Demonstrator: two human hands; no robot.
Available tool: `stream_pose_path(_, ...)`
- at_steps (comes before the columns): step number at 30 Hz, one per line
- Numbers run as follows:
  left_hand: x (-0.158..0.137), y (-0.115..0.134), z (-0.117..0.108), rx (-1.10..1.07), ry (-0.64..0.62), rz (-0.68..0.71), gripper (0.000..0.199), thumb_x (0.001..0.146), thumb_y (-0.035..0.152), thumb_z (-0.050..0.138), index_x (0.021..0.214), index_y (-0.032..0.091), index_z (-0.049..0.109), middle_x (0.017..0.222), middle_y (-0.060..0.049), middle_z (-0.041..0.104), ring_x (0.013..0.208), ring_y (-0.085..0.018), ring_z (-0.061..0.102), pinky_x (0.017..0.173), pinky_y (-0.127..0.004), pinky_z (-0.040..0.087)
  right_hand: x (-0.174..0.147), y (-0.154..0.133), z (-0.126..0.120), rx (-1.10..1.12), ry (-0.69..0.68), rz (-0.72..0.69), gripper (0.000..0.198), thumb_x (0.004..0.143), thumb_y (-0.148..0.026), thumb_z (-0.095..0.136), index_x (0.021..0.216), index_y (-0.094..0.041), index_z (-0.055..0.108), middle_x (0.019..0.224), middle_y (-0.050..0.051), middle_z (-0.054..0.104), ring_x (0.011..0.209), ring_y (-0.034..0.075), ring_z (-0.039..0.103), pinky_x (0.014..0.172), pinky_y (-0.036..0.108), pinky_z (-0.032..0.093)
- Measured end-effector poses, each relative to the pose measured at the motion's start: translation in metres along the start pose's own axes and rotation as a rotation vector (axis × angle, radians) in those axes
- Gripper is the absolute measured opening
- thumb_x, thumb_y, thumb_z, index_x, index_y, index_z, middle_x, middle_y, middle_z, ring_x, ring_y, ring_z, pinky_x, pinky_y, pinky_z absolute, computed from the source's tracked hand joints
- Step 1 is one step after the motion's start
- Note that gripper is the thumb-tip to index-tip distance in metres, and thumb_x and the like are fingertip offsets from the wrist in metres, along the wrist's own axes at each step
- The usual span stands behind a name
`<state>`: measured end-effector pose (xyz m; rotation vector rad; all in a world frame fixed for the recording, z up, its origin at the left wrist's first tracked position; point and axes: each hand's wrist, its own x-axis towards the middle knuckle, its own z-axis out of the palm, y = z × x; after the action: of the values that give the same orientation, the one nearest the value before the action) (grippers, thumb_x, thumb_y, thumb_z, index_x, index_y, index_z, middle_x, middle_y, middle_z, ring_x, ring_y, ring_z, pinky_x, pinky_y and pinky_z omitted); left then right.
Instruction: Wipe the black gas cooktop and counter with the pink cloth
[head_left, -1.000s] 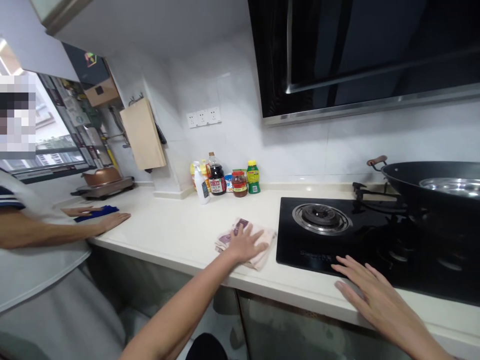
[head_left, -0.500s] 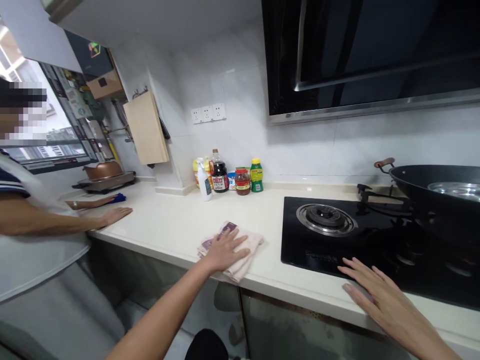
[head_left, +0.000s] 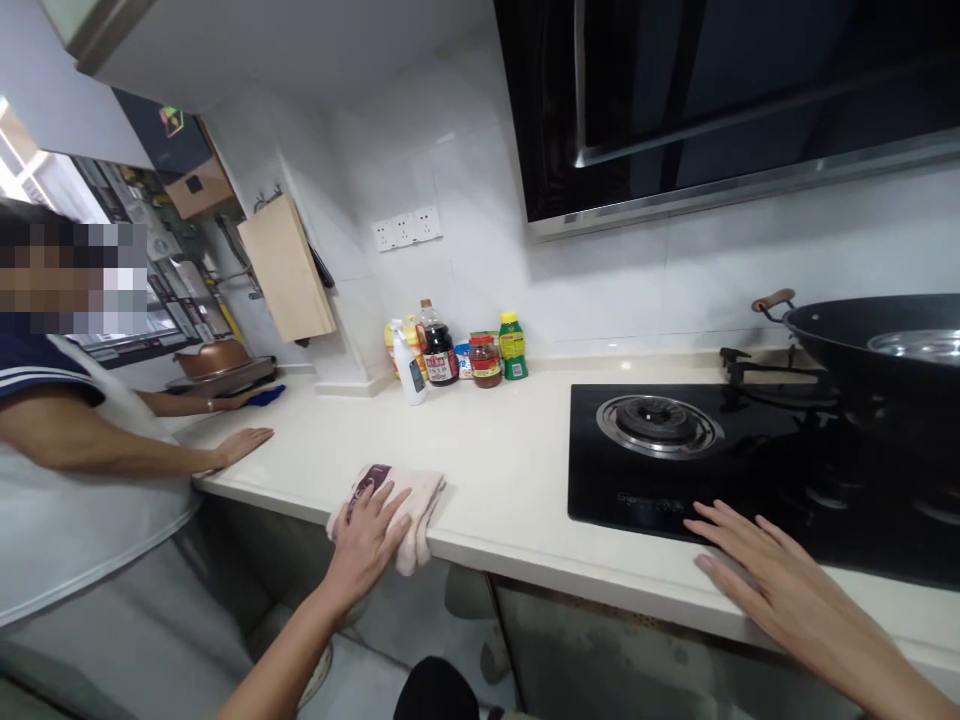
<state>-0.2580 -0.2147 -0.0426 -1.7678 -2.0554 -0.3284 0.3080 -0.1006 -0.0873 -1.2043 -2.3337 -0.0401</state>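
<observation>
pale cloth (head_left: 424,490) with a dark purple printed patch lies at the front edge of the white countertop (head_left: 495,450), left of the gas cooktop (head_left: 600,480) and well apart from it; part of the cloth hangs over the edge. handling, by judgement: light, soft and limp, not fragile; probably slides readily on the smooth surface and would bunch rather than resist a push. likely best hold: flat palm over the middle, or a pinch at the drooping part, where the fabric is clear of the surface. left hand (head_left: 367,545): palm down on the cloth, fingers extended and spread, not wrapped around it; pressure, cannot tell. right hand (head_left: 780,585): holds nothing, fingers extended and slightly parted, over the front strip of countertop, fingertips at the cooktop's near edge; touching or hovering, cannot tell. the two hands are well apart. spray bottle (head_left: 409,367) stands near the wall beside a dark sauce bottle (head_left: 440,350). at far left, a co-worker's hand (head_left: 244,445) rests on the countertop.
</observation>
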Motion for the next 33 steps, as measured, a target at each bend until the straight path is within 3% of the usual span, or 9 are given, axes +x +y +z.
stream_pose_path(2, -0.019, -0.005, 0.006, 0.018, 0.099, 0.065, 0.048, 0.103, 0.042, 0.04, 0.148, 0.033, 0.054, 0.158, -0.006, 0.049, 0.149, -0.034, 0.033, 0.12, -0.059, 0.021, 0.0, 0.0, 0.001, -0.005, 0.015, -0.002, 0.058, 0.097, -0.066, 0.045, 0.144, -0.035, 0.057, 0.155, 0.001, 0.05, 0.148, 0.03, 0.04, 0.123, 0.059, 0.028)
stream_pose_path(5, -0.031, -0.02, 0.01, 0.076, 0.125, 0.201, 0.052, 0.099, 0.045, 0.049, 0.15, 0.032, 0.052, 0.158, -0.007, 0.048, 0.149, -0.033, 0.033, 0.121, -0.054, 0.02, -0.001, -0.001, 0.0, -0.011, 0.021, 0.004, 0.056, 0.098, -0.064, 0.045, 0.144, -0.035, 0.056, 0.156, 0.001, 0.049, 0.148, 0.029, 0.038, 0.124, 0.058, 0.027)
stream_pose_path(8, -0.025, -0.032, 0.003, 0.132, 0.133, 0.295, 0.058, 0.093, 0.047, 0.061, 0.148, 0.032, 0.053, 0.155, -0.008, 0.052, 0.142, -0.031, 0.045, 0.119, -0.048, 0.024, 0.0, -0.003, 0.0, -0.008, 0.007, 0.011, 0.055, 0.099, -0.063, 0.044, 0.146, -0.035, 0.055, 0.157, 0.0, 0.047, 0.15, 0.027, 0.036, 0.125, 0.057, 0.026)
stream_pose_path(11, -0.012, -0.026, -0.012, 0.145, 0.128, 0.317, 0.06, 0.088, 0.041, 0.068, 0.146, 0.027, 0.056, 0.153, -0.012, 0.054, 0.141, -0.031, 0.047, 0.117, -0.045, 0.029, 0.001, -0.004, -0.001, 0.0, -0.001, 0.03, 0.055, 0.099, -0.063, 0.044, 0.146, -0.036, 0.055, 0.158, 0.0, 0.046, 0.15, 0.027, 0.036, 0.125, 0.057, 0.026)
stream_pose_path(14, -0.005, 0.002, -0.028, 0.092, 0.139, 0.215, 0.049, 0.09, 0.035, 0.068, 0.137, 0.024, 0.062, 0.144, -0.011, 0.061, 0.135, -0.029, 0.052, 0.113, -0.043, 0.038, 0.002, -0.008, -0.004, 0.003, -0.003, 0.036, 0.053, 0.1, -0.062, 0.044, 0.145, -0.036, 0.055, 0.158, -0.001, 0.046, 0.15, 0.026, 0.036, 0.125, 0.057, 0.026)
stream_pose_path(17, -0.007, 0.035, -0.041, 0.053, 0.182, 0.066, 0.038, 0.096, 0.036, 0.065, 0.131, 0.021, 0.062, 0.134, -0.01, 0.064, 0.118, -0.027, 0.063, 0.1, -0.047, 0.052, 0.003, -0.012, -0.007, -0.003, 0.012, 0.034, 0.053, 0.1, -0.061, 0.044, 0.145, -0.035, 0.055, 0.157, -0.001, 0.048, 0.149, 0.027, 0.037, 0.124, 0.058, 0.026)
stream_pose_path(23, -0.008, 0.08, -0.05, 0.063, 0.21, 0.074, 0.037, 0.098, 0.038, 0.064, 0.129, 0.019, 0.061, 0.131, -0.009, 0.063, 0.11, -0.024, 0.065, 0.092, -0.046, 0.058, 0.003, -0.017, -0.012, 0.019, 0.006, 0.054, 0.054, 0.099, -0.062, 0.044, 0.144, -0.034, 0.057, 0.157, 0.0, 0.048, 0.149, 0.028, 0.037, 0.124, 0.059, 0.027)
stream_pose_path(29, -0.017, 0.143, -0.023, 0.012, 0.264, 0.199, 0.037, 0.098, 0.041, 0.064, 0.129, 0.02, 0.062, 0.133, -0.01, 0.062, 0.114, -0.025, 0.064, 0.096, -0.048, 0.055, 0.004, -0.021, -0.017, 0.077, 0.005, 0.102, 0.054, 0.101, -0.062, 0.04, 0.144, -0.032, 0.057, 0.157, 0.001, 0.048, 0.15, 0.025, 0.036, 0.126, 0.056, 0.024)
stream_pose_path(33, -0.025, 0.22, 0.009, -0.103, 0.373, 0.346, 0.067, 0.074, 0.069, 0.077, 0.123, 0.024, 0.07, 0.13, -0.013, 0.068, 0.124, -0.035, 0.057, 0.107, -0.053, 0.041, 0.003, -0.021, -0.018, 0.154, 0.077, 0.149, 0.055, 0.103, -0.061, 0.036, 0.146, -0.032, 0.054, 0.157, 0.001, 0.047, 0.15, 0.024, 0.035, 0.127, 0.054, 0.023)
